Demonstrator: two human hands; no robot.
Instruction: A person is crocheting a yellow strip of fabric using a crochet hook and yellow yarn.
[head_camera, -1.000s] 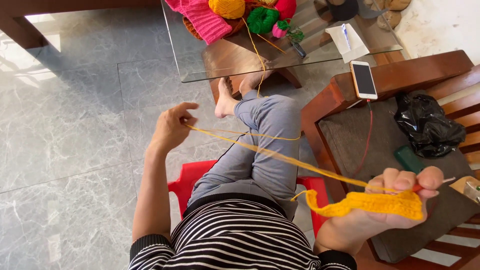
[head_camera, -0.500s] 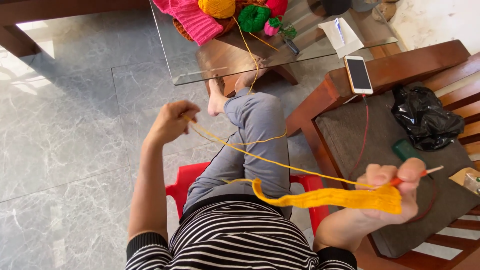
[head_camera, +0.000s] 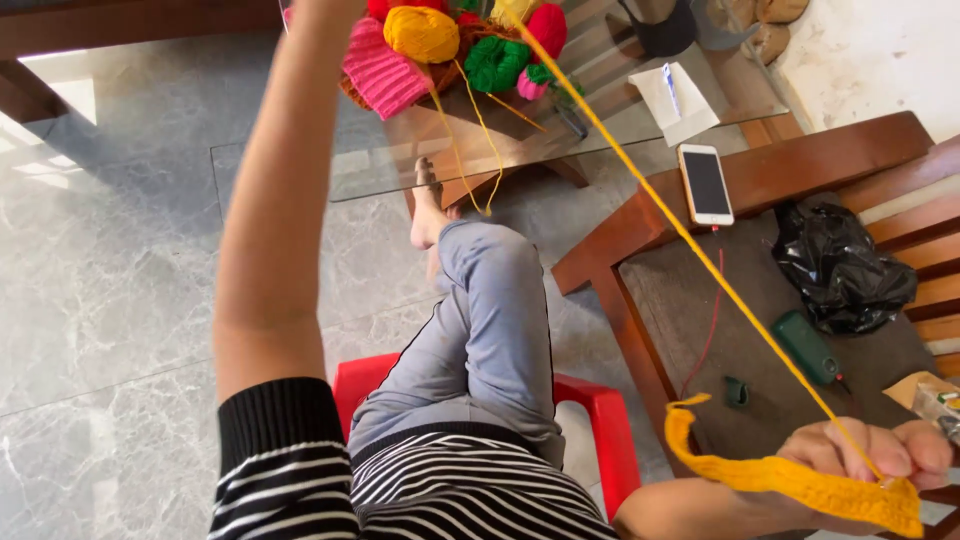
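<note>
Yarn strand (head_camera: 690, 240) runs to one crocheted strip (head_camera: 800, 485) in right hand (head_camera: 870, 455).

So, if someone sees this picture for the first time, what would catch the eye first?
Probably the taut yellow yarn strand, running diagonally from the top centre down to the right hand, which grips a yellow crocheted strip at the lower right. Next, the raised left arm, its hand out of frame, and the bright yarn balls on the glass table at the top.
</note>
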